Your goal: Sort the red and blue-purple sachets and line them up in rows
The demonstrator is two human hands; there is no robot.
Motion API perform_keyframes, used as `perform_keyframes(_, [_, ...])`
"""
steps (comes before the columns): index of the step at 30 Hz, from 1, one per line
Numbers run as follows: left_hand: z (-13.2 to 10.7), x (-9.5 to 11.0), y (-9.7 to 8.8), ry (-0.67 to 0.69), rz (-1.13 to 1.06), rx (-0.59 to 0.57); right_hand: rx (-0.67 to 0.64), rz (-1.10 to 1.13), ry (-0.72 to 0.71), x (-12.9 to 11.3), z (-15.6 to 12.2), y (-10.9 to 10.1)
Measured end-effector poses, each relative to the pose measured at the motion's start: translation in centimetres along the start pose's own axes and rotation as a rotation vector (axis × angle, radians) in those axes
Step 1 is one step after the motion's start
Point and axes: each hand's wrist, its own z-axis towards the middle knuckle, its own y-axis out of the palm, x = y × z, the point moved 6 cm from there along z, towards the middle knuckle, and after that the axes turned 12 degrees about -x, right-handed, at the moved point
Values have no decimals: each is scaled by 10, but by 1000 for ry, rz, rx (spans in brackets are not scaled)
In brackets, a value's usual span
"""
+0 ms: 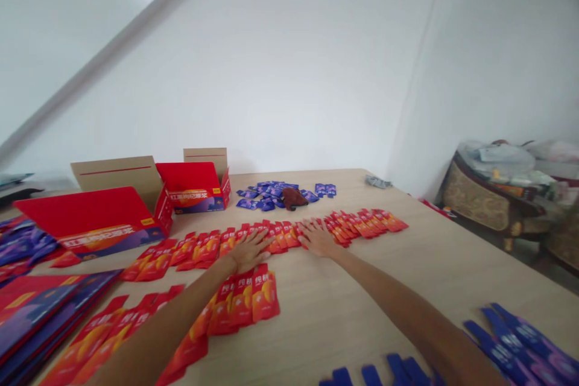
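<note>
A long row of overlapping red-orange sachets [205, 248] runs across the middle of the table. My left hand [250, 251] lies flat with spread fingers over the near side of this row. Further right, my right hand [319, 238] rests palm down on the same row, fingers stretched out, holding nothing. Some sachets beneath both hands are hidden. Closer to me is a second row of red-orange sachets [263, 297], partly covered by my left forearm. Blue-purple sachets [527, 338] lie fanned out at the lower right, some behind my right forearm.
Two open red cartons [113, 234] [199, 190] stand at the back left. Flat red-and-blue boxes [40, 307] are stacked at the left edge. Loose blue sachets [266, 196] lie in a pile beyond the row, with a dark brown object [294, 198]. A loaded armchair [484, 199] stands right.
</note>
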Motion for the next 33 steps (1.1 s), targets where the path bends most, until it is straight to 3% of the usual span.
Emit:
perform_keyframes(4, [7, 5, -2, 10, 6, 22, 95, -54, -56, 31, -20, -15])
perform_keyframes(9, [14, 7, -1, 5, 21, 10, 41, -46, 76, 87, -37, -25])
perform_keyframes(13, [16, 6, 0, 0, 23, 2, 146, -91, 78, 118, -50, -37])
perform_keyframes(20, [15, 4, -4, 2, 49, -30, 59, -83, 191, 181, -66, -24])
perform_keyframes(26, [16, -1, -4, 24, 71, 12, 84, -52, 297, 238, -83, -37])
perform_keyframes(33, [14, 4, -9, 4, 59, 2, 52, 17, 465, 304, -102, -36])
